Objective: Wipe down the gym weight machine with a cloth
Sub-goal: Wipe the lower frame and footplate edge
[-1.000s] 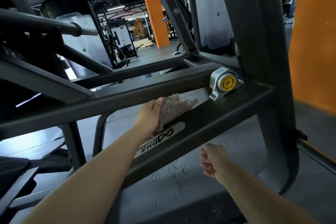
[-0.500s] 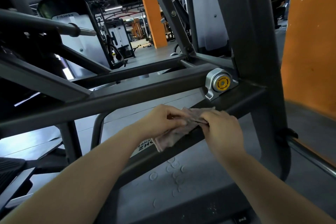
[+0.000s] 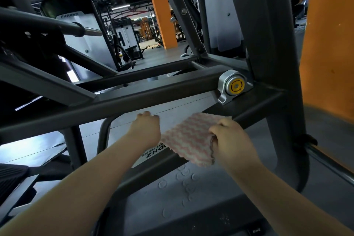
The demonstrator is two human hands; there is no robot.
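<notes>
The cloth (image 3: 191, 138), pink-and-white and folded to a pad, lies against the lower diagonal frame bar (image 3: 254, 113) of the weight machine, just right of the white brand label (image 3: 153, 152) and partly over its right end. The right hand (image 3: 232, 141) grips the cloth's right edge, fingers curled round the fold with the knuckles uppermost. The left hand (image 3: 147, 130) is apart from the cloth, near its left edge; its fingers are bent toward the upper crossbar (image 3: 134, 101) and the tips are out of sight, so whether it grasps anything cannot be told. The silver pivot housing with yellow cap (image 3: 234, 86) sits up the bar to the far right. The step in hand appears to be wiping this lower bar. To do it well, the pad should be laid flat on the bar's face rather than held by one edge, pressed evenly, and drawn along the bar's length in overlapping passes, label included. The underside and the joint below the pivot housing likely collect grime and merit a wrapped grip. The free hand may steady the person against the crossbar.
</notes>
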